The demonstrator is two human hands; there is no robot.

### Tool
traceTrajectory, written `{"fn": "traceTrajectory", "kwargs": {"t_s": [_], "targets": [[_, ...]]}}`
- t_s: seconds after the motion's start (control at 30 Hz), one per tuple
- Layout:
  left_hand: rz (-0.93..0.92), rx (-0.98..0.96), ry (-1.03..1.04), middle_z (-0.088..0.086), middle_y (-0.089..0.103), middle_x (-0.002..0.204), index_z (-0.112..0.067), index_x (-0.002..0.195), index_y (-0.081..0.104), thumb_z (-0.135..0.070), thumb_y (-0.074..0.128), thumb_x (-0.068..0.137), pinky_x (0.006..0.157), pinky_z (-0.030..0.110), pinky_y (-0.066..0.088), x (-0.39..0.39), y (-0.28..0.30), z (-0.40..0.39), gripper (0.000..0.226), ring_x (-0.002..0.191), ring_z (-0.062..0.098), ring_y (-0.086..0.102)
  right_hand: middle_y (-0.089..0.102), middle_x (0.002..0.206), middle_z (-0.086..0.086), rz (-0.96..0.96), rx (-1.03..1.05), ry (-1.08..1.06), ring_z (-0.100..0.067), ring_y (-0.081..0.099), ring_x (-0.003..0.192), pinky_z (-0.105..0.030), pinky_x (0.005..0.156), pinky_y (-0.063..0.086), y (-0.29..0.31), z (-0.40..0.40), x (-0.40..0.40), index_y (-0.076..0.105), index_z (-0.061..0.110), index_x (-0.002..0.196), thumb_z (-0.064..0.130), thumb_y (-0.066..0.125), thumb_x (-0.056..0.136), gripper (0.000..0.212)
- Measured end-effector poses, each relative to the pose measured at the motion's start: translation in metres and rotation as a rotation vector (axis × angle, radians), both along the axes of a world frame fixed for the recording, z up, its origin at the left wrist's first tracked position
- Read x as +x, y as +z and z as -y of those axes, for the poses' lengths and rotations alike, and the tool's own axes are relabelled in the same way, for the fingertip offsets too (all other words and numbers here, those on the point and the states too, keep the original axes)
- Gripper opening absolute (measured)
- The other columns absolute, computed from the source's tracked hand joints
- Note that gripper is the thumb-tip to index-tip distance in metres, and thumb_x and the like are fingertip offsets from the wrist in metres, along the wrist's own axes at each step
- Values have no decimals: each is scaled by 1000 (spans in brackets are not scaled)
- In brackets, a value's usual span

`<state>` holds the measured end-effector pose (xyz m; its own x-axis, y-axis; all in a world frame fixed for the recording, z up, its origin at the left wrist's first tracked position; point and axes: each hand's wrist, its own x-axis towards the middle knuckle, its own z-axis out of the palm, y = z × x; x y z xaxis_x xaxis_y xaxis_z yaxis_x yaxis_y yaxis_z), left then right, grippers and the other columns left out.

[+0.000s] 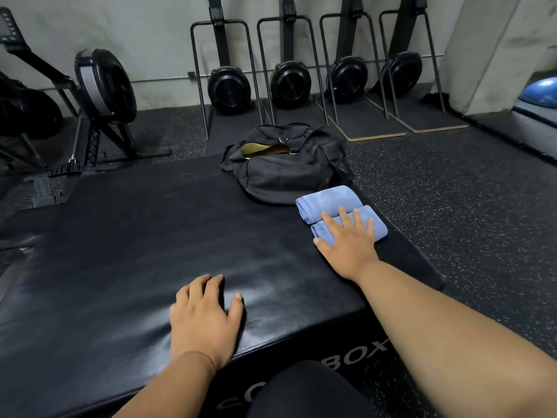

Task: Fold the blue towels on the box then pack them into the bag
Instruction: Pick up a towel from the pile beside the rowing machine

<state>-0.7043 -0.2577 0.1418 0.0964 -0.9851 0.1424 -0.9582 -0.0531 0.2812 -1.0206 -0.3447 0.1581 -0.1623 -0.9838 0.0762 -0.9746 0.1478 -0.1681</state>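
Two blue towels lie rolled side by side at the right edge of the black padded box [126, 267]. The far towel [328, 200] lies free. The near towel [376, 226] sits under my right hand [346, 239], which rests on it with its fingers spread flat. My left hand [205, 315] rests on the box top near the front edge, fingers loosely bent, holding nothing. A black duffel bag [286, 173] stands at the box's far end just behind the towels, its top zip partly open and showing a tan lining.
Several rowing machines [289, 82] stand upright against the back wall, and another one [102, 95] sits at the left. A blue balance ball [542, 92] is at far right. Speckled rubber floor [467, 191] surrounds the box. My dark-clad knee [304, 390] is at the bottom.
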Motion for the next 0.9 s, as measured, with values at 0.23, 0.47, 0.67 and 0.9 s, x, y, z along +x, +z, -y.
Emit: {"fn": "traceTrajectory", "kwargs": {"t_s": [0.23,0.47,0.67,0.9], "targets": [[-3,12,-12,-8,47,150,-35,145,54,-66,40,96,111,40,36,3,2,-2,60,136,22,35,11,173,-14,46,-143,56,-38,11,159,-59,127,1,4,-14,8,25,31,163,67,24,90,82],[-40,46,-24,-9,42,156,-35,150,50,-67,41,97,116,38,31,3,12,-7,62,142,21,32,12,174,-10,83,-153,275,-30,11,160,-45,130,1,-8,-78,76,20,34,165,59,31,98,73],[-212,147,-99,-10,36,165,-29,156,45,-61,45,103,127,36,20,25,16,-17,62,155,14,25,-3,175,-3,33,208,283,-26,-7,161,-54,128,-5,-4,-99,100,8,34,167,56,25,108,65],[-715,177,43,-13,66,128,-26,133,65,-45,58,104,95,14,42,105,46,-67,35,121,9,62,-12,174,-6,26,361,424,-36,-13,160,-52,129,-5,17,-133,171,1,24,168,45,27,110,67]]}}
